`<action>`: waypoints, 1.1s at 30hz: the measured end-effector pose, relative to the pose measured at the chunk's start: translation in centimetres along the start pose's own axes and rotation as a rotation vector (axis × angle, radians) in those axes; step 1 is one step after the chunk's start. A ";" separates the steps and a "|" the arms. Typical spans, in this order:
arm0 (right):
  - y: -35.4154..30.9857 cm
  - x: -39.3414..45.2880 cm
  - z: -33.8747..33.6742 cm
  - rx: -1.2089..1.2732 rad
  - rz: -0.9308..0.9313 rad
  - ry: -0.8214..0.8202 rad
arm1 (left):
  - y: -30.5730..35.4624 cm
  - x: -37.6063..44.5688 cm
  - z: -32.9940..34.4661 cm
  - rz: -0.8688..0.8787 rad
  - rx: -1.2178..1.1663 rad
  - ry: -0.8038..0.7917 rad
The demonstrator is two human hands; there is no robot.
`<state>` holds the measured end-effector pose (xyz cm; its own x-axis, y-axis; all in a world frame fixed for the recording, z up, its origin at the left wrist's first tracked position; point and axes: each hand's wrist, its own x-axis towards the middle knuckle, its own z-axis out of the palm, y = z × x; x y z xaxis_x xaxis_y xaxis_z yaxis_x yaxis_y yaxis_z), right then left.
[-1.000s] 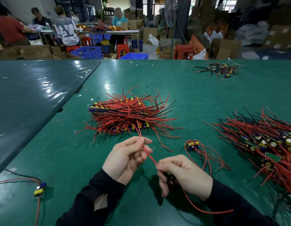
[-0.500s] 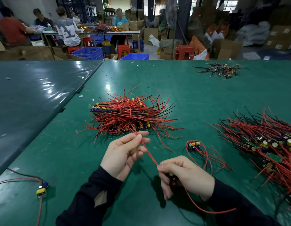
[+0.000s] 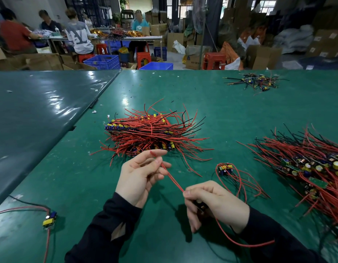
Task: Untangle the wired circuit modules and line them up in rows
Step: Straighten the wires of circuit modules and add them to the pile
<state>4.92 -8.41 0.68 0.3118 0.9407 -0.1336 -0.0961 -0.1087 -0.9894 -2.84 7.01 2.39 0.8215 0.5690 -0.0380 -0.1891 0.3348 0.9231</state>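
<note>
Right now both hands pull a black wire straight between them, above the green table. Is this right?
Not quite: the wire stretched between the left hand and right hand is red, not black, as the head view shows. The green table part is right.

You've got three wired-module piles (image 3: 155,133) (image 3: 306,168) (image 3: 255,82), two loose modules (image 3: 225,168) (image 3: 49,221), three red stools (image 3: 213,60).

Left hand (image 3: 140,175) slid up red wire (image 3: 173,180), fingers opening; wire straighter.
</note>
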 end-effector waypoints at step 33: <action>-0.6 -0.1 -0.1 0.290 -0.001 0.057 | -1.3 -1.3 1.3 -0.368 -0.155 -0.350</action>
<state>5.08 -8.52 1.28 0.3643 0.9202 -0.1434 -0.3589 -0.0034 -0.9334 -2.94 4.80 1.71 0.9740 0.1170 -0.1941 0.0898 0.5872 0.8044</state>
